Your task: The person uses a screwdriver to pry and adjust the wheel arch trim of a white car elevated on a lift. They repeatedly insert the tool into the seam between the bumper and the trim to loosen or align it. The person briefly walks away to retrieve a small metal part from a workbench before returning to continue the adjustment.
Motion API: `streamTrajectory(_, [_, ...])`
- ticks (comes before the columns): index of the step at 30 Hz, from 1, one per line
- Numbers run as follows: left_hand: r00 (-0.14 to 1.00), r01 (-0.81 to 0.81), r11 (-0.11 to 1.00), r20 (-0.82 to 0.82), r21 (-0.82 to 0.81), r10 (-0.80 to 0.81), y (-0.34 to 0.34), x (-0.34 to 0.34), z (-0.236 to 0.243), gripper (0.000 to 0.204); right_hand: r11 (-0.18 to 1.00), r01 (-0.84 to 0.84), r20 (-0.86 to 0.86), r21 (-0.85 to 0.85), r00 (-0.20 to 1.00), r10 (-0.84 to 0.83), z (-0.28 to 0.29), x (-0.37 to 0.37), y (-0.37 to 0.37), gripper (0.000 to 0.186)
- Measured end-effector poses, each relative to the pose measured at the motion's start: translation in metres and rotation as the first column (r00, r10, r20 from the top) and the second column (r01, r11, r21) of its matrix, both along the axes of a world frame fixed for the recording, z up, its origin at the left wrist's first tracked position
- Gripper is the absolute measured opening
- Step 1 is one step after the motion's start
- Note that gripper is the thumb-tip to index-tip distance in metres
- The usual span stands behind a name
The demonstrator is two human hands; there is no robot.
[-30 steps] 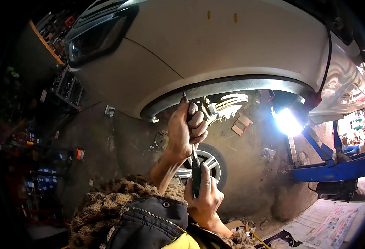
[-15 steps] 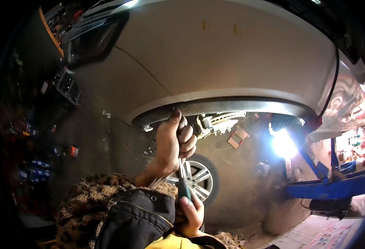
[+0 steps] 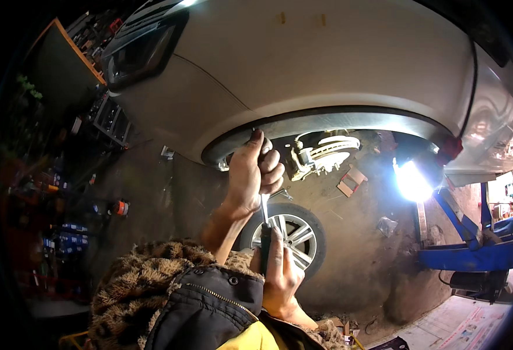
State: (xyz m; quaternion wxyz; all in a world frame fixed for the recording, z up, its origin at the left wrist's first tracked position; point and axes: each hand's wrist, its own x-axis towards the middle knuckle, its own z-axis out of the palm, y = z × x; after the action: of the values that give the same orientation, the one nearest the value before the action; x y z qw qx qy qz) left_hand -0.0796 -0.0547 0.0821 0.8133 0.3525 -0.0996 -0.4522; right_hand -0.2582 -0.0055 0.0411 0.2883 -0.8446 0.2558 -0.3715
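Note:
My left hand [image 3: 250, 172] is raised at the dark wheel-arch edge [image 3: 320, 118] of a light-coloured car [image 3: 349, 64], its fingers wrapped round the upper part of a screwdriver [image 3: 265, 208]. A small metal tip shows by my thumb at the arch; whether it touches the trim is hard to tell. Below, my right hand [image 3: 282, 274] grips the dark green handle, index finger along it. A bare brake disc and hub [image 3: 332, 151] show under the arch. Behind the tool, a loose wheel [image 3: 306, 236] lies on the floor, partly hidden by my arms.
A bright work lamp [image 3: 414, 181] glows under the arch at right. A blue lift arm [image 3: 472, 254] is at right, printed paper [image 3: 454, 326] below it. Boxes, tools and a metal rack [image 3: 110, 122] line the dim left side. A small cardboard box [image 3: 351, 179] lies on the floor.
The view dipped half a second ago and has risen back. Both hands keep their grip on the screwdriver at the arch edge, now slightly left of where they were a second ago.

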Motion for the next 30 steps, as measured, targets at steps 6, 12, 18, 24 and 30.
streamTrajectory(6, [0.992, 0.030, 0.990, -0.114, -0.139, -0.046, -0.002, 0.002, -0.011, 0.035, 0.993, -0.111, 0.083, -0.032, 0.990, 0.113, -0.012, 0.002, -0.006, 0.059])
streamTrajectory(12, [0.995, 0.062, 0.990, -0.072, -0.130, -0.072, -0.005, 0.007, -0.001, 0.037, 0.843, -0.019, 0.080, 0.537, 0.996, -0.029, 0.001, 0.004, 0.006, 0.055])
streamTrajectory(18, [0.956, 0.091, 0.915, -0.222, -0.393, -0.190, 0.001, 0.014, -0.012, 0.041, -0.374, -0.575, 0.458, 0.727, 0.813, -0.360, 0.006, 0.003, 0.010, 0.052])
streamTrajectory(24, [0.781, 0.249, 0.738, -0.320, -0.628, -0.536, 0.010, -0.014, -0.038, 0.043, -0.291, -0.650, 0.540, 0.702, 0.753, -0.377, 0.004, -0.003, -0.001, 0.044])
streamTrajectory(30, [0.822, 0.183, 0.827, -0.378, -0.532, -0.426, 0.023, -0.004, -0.024, 0.043, 0.995, 0.020, -0.073, 0.093, 0.997, -0.013, 0.022, 0.007, 0.009, 0.054])
